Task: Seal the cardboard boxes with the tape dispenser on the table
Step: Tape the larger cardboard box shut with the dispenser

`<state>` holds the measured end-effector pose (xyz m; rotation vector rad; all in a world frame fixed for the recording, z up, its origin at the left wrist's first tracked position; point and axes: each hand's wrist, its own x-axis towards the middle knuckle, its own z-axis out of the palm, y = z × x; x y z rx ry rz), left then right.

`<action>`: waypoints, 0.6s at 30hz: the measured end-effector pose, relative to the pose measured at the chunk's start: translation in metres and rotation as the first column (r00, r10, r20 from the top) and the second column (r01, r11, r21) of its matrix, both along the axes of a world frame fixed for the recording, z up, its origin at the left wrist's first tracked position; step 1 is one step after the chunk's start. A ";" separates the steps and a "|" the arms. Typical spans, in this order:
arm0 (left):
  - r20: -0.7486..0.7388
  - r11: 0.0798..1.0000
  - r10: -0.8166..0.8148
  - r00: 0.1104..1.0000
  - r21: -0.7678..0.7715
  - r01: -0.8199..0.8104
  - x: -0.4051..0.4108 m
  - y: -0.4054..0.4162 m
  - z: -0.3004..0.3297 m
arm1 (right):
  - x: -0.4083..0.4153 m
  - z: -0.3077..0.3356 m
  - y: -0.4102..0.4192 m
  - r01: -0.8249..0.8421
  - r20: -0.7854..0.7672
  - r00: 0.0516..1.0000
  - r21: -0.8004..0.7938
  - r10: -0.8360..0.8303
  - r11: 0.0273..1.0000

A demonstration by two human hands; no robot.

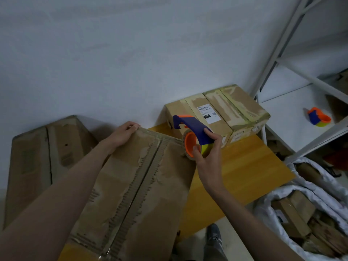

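A large worn cardboard box (146, 185) lies on the yellow wooden table (244, 166), its two top flaps meeting at a centre seam with torn paper along it. My left hand (123, 134) grips the box's far left corner. My right hand (207, 151) holds a purple and orange tape dispenser (194, 134) with a yellow-green roll, raised just off the box's far right corner. Two taped boxes (224, 112) stand side by side at the table's far end against the wall.
A big flattened-looking carton (47, 157) leans by the wall on the left. A white metal shelf (293, 113) on the right carries a second tape dispenser (319, 117). A white sack (310, 213) with cardboard scraps stands at the lower right. My shoe (213, 234) shows below the table.
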<state>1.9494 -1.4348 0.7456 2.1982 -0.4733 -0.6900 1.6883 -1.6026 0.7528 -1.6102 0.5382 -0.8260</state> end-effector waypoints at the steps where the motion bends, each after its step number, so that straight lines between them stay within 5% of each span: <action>1: -0.010 1.000 -0.007 1.000 -0.001 0.007 0.000 0.000 -0.001 | 0.000 -0.001 0.000 0.008 -0.002 1.000 -0.002 -0.008 1.000; 8: 0.406 0.996 -0.089 0.909 0.044 0.077 -0.008 -0.023 0.001 | -0.002 0.001 0.000 0.019 0.015 1.000 0.004 -0.019 1.000; 12: 0.389 0.935 -0.350 0.852 0.085 0.345 -0.056 -0.045 0.003 | -0.006 0.002 -0.011 0.052 0.015 0.998 0.081 -0.054 0.995; 15: 0.499 0.907 -0.420 0.758 0.207 0.367 -0.065 -0.053 -0.005 | -0.012 0.002 -0.022 0.100 0.027 0.994 0.138 -0.105 0.985; 18: 0.397 0.913 -0.403 0.825 0.110 0.393 -0.062 -0.058 0.001 | -0.018 0.002 -0.035 0.155 0.030 0.986 0.167 -0.162 0.974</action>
